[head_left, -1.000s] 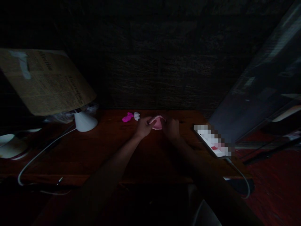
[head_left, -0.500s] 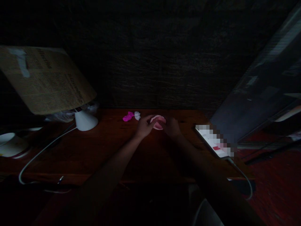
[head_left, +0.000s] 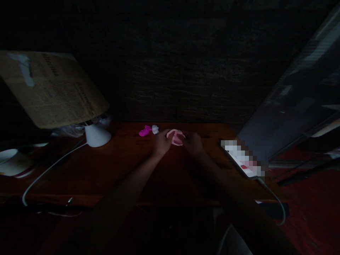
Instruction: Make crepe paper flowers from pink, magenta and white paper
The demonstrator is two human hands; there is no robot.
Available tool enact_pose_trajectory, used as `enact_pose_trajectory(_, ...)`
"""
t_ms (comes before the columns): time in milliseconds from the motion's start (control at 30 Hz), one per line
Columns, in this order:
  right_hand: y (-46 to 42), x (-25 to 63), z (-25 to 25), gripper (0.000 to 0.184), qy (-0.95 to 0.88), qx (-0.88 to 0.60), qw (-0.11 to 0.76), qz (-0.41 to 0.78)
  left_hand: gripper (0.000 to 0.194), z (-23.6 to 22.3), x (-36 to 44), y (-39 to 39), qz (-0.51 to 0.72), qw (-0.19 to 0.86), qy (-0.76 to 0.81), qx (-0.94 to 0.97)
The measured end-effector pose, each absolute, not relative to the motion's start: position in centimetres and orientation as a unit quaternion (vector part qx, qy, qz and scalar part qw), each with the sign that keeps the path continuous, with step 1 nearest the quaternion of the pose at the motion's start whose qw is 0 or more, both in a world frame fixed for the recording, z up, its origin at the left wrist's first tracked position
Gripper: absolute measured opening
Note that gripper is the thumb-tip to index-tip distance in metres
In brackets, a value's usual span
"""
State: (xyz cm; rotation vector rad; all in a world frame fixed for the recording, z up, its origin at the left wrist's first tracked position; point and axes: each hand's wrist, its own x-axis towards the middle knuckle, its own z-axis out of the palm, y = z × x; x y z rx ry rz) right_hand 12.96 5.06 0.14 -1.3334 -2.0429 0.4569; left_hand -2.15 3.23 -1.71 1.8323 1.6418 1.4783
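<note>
Between both hands is a round pink piece (head_left: 176, 141), hollowed like a shallow bowl with an uneven rim; it looks like soft modelling clay. My left hand (head_left: 161, 142) grips its left side, the thumb reaching inside the hollow. On the opposite side, my right hand (head_left: 193, 143) holds the rim with its thumb also over the inside. The outer fingers of both hands are mostly hidden in the dim light. Just left of my left hand, a magenta lump (head_left: 145, 131) and a smaller white lump (head_left: 155, 129) lie on the wooden table (head_left: 127, 166).
A lamp with a newsprint-patterned shade (head_left: 55, 88) and white base (head_left: 97, 135) stands at left, its cord (head_left: 53, 166) crossing the table. A white cup (head_left: 13, 162) sits at far left. On the right lies a phone (head_left: 243, 161) with a cable (head_left: 273, 196). A dark wall (head_left: 172, 71) rises behind.
The pink piece has shifted slightly left and turned in my hands, and my thumbs have moved apart, showing more of the hollow. The lumps on the table have stayed put.
</note>
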Motion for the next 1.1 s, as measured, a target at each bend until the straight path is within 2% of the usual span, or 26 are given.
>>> enact_pose_trajectory(333, 4.7, 13.3, 0.8, 0.025, -0.766, -0.547, 0.322, 0.099, 0.030, -1.8, -2.7, 3.7, 0.451, 0.223, 0.554, 0.664)
enact_pose_trajectory(467, 4.5, 13.1, 0.8, 0.028, -0.761, -0.562, 0.314, 0.083, 0.027, -1.9, -2.6, 3.8, 0.456, 0.256, 0.550, 0.651)
enact_pose_trajectory(667, 4.7, 13.1, 0.7, 0.029, -0.759, -0.521, 0.362, 0.147, 0.017, -2.2, -2.4, 3.9, 0.503, 0.270, 0.556, 0.604)
enact_pose_trajectory(900, 5.7, 13.4, -0.2, 0.039, -0.767, -0.535, 0.278, 0.221, 0.025, -2.0, -2.1, 3.8, 0.557, 0.299, 0.535, 0.561)
enact_pose_trajectory(1100, 5.7, 14.1, 0.3, 0.035, -0.780, -0.494, 0.296, 0.245, 0.025, -1.7, -1.7, 3.5, 0.558, 0.321, 0.504, 0.576)
